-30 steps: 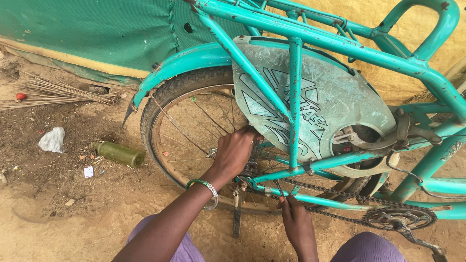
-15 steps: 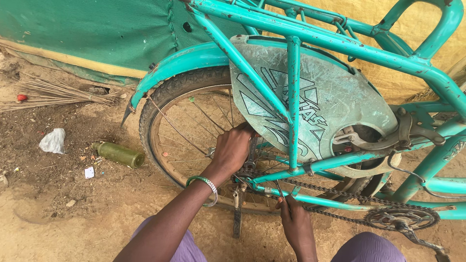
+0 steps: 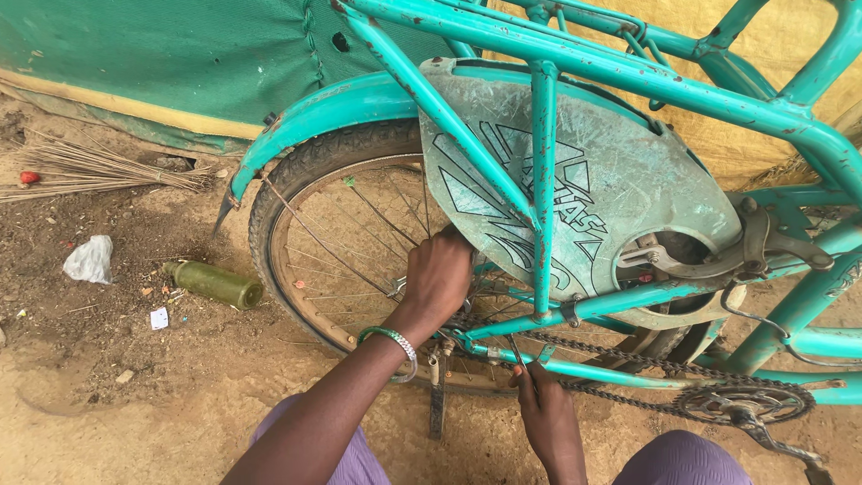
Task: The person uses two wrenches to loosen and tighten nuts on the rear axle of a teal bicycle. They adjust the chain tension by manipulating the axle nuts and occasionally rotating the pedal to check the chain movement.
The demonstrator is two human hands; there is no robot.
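Head view: bare packed dirt point(image 3: 180, 422) underfoot, strewn with small scraps; a green cloth sheet point(image 3: 162, 54) hung along the back, a yellow one behind the frame at right. On the ground at left, a green bottle point(image 3: 214, 284) lying on its side, a crumpled white bag point(image 3: 90, 260), a bundle of dry twigs point(image 3: 99, 172).

Filling the right half, a turquoise bicycle point(image 3: 628, 76) seen from above, its rear wheel point(image 3: 310, 224) under a matching mudguard, a worn printed guard plate point(image 3: 584, 180) beside the spokes, the chain point(image 3: 611, 355) running to the chainring at lower right.

Left hand point(image 3: 438, 278) (silver bangle on the wrist) up at the hub of the rear wheel, fingers curled shut round something there, hidden by the hand itself. Right hand point(image 3: 546, 420) lower, just under the chain stay, fingers pinched on a thin dark tool point(image 3: 519, 357) pointing up toward the chain.

Against half a second before: left hand at the same spot by the hub, right hand under the chain as before; whole scene sitting a little lower and further right in frame, bicycle itself unmoved
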